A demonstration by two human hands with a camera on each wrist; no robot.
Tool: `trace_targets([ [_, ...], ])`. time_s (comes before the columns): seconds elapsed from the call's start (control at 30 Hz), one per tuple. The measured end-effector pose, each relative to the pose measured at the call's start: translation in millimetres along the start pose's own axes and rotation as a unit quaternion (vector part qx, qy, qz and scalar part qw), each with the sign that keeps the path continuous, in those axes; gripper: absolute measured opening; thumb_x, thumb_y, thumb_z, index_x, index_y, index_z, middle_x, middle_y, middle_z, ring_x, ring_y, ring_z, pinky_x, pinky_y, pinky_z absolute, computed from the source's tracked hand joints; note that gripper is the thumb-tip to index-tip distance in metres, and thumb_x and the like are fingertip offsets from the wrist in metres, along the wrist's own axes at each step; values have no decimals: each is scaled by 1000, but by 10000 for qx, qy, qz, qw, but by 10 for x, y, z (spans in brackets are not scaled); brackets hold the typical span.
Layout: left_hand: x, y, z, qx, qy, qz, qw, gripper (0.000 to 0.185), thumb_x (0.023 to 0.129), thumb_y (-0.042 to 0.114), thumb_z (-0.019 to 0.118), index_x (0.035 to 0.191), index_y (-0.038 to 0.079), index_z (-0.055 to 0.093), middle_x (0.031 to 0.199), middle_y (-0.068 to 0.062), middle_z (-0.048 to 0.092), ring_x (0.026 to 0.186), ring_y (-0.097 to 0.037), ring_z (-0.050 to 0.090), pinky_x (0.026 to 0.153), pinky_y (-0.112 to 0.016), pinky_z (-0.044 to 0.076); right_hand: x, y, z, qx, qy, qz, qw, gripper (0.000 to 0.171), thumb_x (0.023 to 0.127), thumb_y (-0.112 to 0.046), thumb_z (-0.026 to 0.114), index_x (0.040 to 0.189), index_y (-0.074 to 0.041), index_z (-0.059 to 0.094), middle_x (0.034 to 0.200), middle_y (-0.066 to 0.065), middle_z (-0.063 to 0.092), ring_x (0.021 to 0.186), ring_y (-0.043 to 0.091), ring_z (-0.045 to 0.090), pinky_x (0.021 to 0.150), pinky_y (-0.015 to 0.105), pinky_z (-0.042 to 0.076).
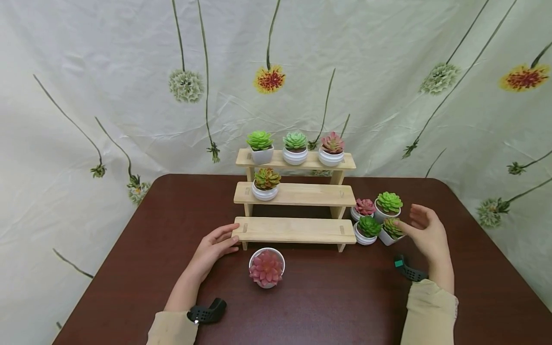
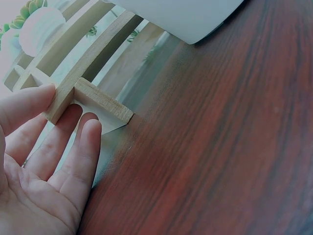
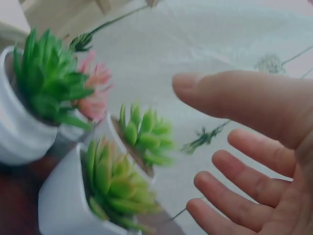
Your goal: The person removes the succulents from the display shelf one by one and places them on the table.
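Note:
A three-tier wooden plant stand [image 1: 297, 230] stands on the table. At the left end of its lowest board, my left hand [image 1: 212, 250] pinches the wood, thumb on one face and fingers [image 2: 73, 122] on the other. My right hand [image 1: 429, 237] hovers beside a group of potted succulents, fingers spread and holding nothing. Nearest to it is a green-and-red succulent [image 3: 117, 186] in a square white pot. Around that stand a bright green succulent [image 1: 389, 203], a dark green one [image 1: 368, 226] and a pink one [image 1: 364, 207].
On the top board sit a green succulent [image 1: 260, 143], a pale green one [image 1: 295, 143] and a reddish one [image 1: 332, 146]. An orange-green succulent [image 1: 266, 181] is at the middle board's left. In front of the stand is a pink succulent [image 1: 266, 268] on the brown table [image 1: 327, 297].

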State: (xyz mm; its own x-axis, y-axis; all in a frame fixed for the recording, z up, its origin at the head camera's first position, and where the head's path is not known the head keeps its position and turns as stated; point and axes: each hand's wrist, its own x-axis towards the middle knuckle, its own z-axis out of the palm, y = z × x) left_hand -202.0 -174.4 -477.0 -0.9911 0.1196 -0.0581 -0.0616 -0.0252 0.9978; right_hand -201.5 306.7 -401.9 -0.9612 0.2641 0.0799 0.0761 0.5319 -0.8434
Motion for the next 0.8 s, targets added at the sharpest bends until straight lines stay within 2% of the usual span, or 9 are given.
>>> trace_targets([
  [0.17,-8,-3,-20,6,25,39,10000,46,90,17,64,131,0,51,118,-16,58,92,-16,62,82,-30,53,3,-111,62,198,348,-164,9991,73,82,-30,73,138,0,37,136,23,43,123,36,44,101,45,39],
  [0.27,-16,-10,-25,-29,67,112,9999,44,90,16,64,129,0,52,116,-15,60,92,-16,62,81,-30,54,-31,-219,89,180,311,-269,9990,72,83,-32,72,139,-1,37,135,22,44,122,36,45,100,43,41],
  [0.3,-18,-13,-25,-40,63,139,9999,44,90,15,64,129,-1,52,115,-14,60,92,-17,63,81,-30,54,-52,-272,93,135,262,-301,9991,73,84,-32,71,140,0,36,135,22,44,122,38,45,99,46,40],
  [0.37,-21,-15,-24,-86,58,163,9998,43,90,14,63,129,-1,52,115,-14,60,91,-17,63,81,-30,54,-70,-328,121,137,205,-358,9991,73,85,-32,70,140,-1,35,135,22,45,121,37,46,99,46,41],
  [0.47,-20,-18,-21,-147,35,155,9998,44,90,13,63,130,-2,51,115,-16,60,91,-17,63,82,-31,53,-74,-373,190,298,157,-500,9982,72,83,-33,72,139,-2,38,134,21,46,121,36,47,99,45,41],
  [0.57,-20,-9,-14,-170,26,69,9998,45,91,13,63,131,-2,50,117,-18,59,92,-19,62,83,-31,53,-12,-305,300,786,194,-747,9939,66,80,-30,76,134,-5,45,130,18,50,117,29,50,97,35,44],
  [0.63,-19,0,-6,-162,27,16,9999,45,91,13,63,131,-2,50,119,-19,57,94,-20,61,84,-31,53,-4,-330,359,860,131,-890,9922,64,81,-30,75,133,-5,47,129,18,50,117,29,51,95,32,46],
  [0.7,-17,10,3,-171,28,-49,9998,45,91,13,63,131,-1,50,120,-20,57,95,-21,61,84,-31,53,-7,-372,418,955,67,-968,9907,62,82,-27,75,132,-4,47,128,16,51,116,28,51,92,24,47],
  [0.8,-14,20,9,-170,43,-120,9998,45,90,14,63,131,-1,50,122,-20,56,96,-21,61,84,-31,52,-57,-540,491,859,-102,-985,9914,61,84,-25,72,133,-1,44,128,18,49,117,31,50,90,19,46],
])
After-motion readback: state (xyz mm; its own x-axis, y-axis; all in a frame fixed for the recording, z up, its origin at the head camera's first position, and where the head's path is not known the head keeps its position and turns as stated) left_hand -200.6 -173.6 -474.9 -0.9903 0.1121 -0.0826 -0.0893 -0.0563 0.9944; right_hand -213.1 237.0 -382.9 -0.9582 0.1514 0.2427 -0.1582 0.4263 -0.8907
